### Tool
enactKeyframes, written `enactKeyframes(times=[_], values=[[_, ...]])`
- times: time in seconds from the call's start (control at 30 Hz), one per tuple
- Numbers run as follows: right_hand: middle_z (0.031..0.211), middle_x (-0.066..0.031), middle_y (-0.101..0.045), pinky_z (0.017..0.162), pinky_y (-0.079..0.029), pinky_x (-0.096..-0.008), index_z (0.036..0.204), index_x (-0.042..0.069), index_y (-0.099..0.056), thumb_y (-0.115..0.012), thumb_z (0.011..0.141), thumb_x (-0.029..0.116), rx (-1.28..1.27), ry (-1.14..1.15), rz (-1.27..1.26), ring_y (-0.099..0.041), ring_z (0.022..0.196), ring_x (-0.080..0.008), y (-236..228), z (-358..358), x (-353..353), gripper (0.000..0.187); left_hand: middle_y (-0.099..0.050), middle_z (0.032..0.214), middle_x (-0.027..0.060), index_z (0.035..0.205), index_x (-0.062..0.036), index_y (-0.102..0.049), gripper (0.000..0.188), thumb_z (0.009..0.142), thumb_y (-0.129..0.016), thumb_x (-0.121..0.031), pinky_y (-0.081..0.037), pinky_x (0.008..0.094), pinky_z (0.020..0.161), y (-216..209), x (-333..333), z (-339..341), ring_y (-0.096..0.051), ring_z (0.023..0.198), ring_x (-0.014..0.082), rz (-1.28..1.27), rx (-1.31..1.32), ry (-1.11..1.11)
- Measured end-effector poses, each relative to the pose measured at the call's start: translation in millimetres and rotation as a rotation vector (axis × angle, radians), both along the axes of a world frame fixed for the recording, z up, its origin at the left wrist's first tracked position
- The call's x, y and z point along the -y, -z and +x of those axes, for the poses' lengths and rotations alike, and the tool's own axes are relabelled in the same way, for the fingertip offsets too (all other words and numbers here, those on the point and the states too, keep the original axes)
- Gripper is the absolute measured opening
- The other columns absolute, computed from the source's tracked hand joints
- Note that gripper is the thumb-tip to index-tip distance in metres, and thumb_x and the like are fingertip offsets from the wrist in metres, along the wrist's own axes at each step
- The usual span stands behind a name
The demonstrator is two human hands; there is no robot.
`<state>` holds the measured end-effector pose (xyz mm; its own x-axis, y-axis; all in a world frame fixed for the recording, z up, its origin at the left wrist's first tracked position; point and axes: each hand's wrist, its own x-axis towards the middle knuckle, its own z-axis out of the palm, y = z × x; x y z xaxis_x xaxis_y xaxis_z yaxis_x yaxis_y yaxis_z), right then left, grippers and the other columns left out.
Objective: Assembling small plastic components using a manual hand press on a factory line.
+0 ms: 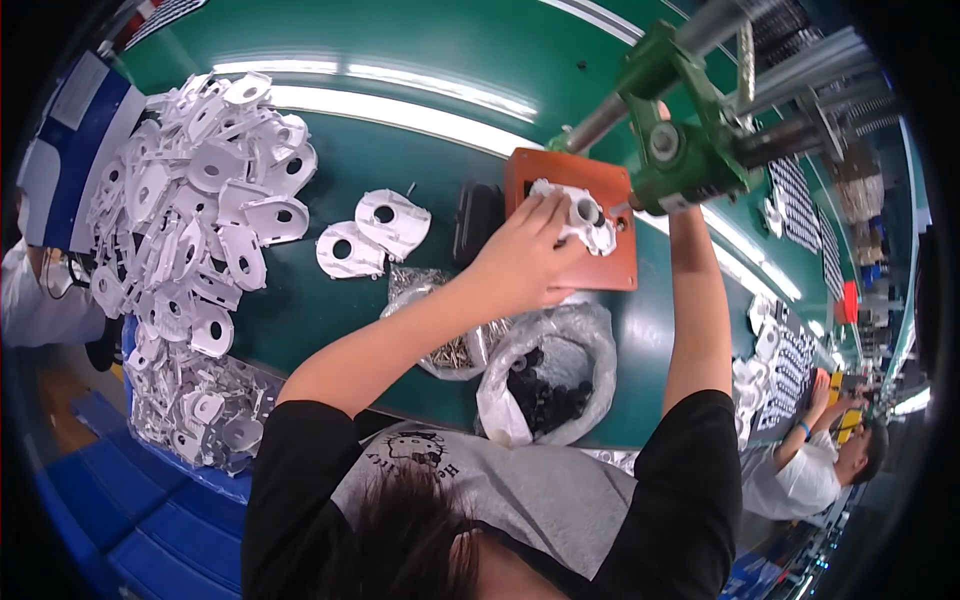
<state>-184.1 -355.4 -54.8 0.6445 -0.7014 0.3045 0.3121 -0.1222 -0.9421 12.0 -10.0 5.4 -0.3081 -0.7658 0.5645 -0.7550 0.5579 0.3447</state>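
Observation:
A white plastic part with a raised round collar [586, 212] sits on the orange base plate [607, 272] of a green hand press. My left hand [533, 243] grips this part from its left side, fingers lying over its upper edge. The metal rod of the press points at the part from the upper right. My right forearm reaches up past the green press head [665, 145], which hides most of my right hand [687, 224]; its fingers cannot be made out. Two flat white plastic covers with round holes [393, 222] lie to the left, one overlapping the other.
A large heap of white plastic covers [215, 165] fills the table's left side, above a bin of more [190, 412]. Near me stand a bag of metal pins [452, 352] and a bag of black parts [600, 345]. A black case [478, 222] lies beside the press. Another person [810, 470] works at right.

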Motion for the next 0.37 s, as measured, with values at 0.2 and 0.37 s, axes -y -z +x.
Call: enactKeyframes(times=[0.2,0.37], values=[[0.141,-0.0236,-0.030,0.084,-0.047,-0.0401,0.133,0.018,-0.046,-0.056,0.069,0.002,-0.817,0.411,-1.327,-0.056,0.100,-0.0339,39.5,36.4,112.2,0.067,-0.046,0.121,0.0323,0.099,-0.0042,-0.049,0.055,0.060,-0.076,-0.033,-0.028,0.0518,0.105,-7.9,-1.1,-1.3,-0.040,0.121,0.0438,0.054,-0.044,0.038],[0.146,-0.0162,-0.028,0.099,-0.035,-0.0355,0.140,0.014,-0.034,-0.047,0.091,0.020,-1.277,0.428,-1.426,-0.050,0.111,-0.0259,46.9,58.6,117.2,0.050,-0.041,0.127,0.0302,0.102,-0.0021,-0.052,0.057,0.058,-0.076,-0.029,-0.031,0.0507,0.104,-8.6,-4.7,-3.9,-0.039,0.123,0.0427,0.089,-0.052,0.025]])
